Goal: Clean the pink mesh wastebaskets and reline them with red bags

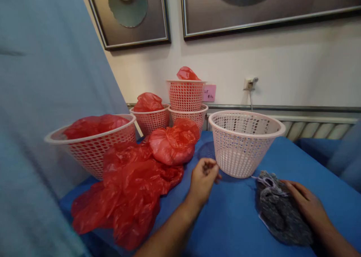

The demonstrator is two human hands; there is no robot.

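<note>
Left hand [204,176]: fingers curled together, nothing visibly held. Pale basket [238,155] just beside; its mesh could snag the loose cord [266,181] if dragged across. Grey knitted item [282,217] lies on the blue table [228,221], right hand [308,204] against it, grip undetermined.

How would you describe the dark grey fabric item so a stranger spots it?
Find the blue cloth-covered table, then the pale pink, round, latticed plastic basket on its right. In front of that, touching the right hand, lies a dark grey, knitted-looking fabric item with pale string at one end. It's matte and dark, unlike the shiny red plastic bags.
</note>
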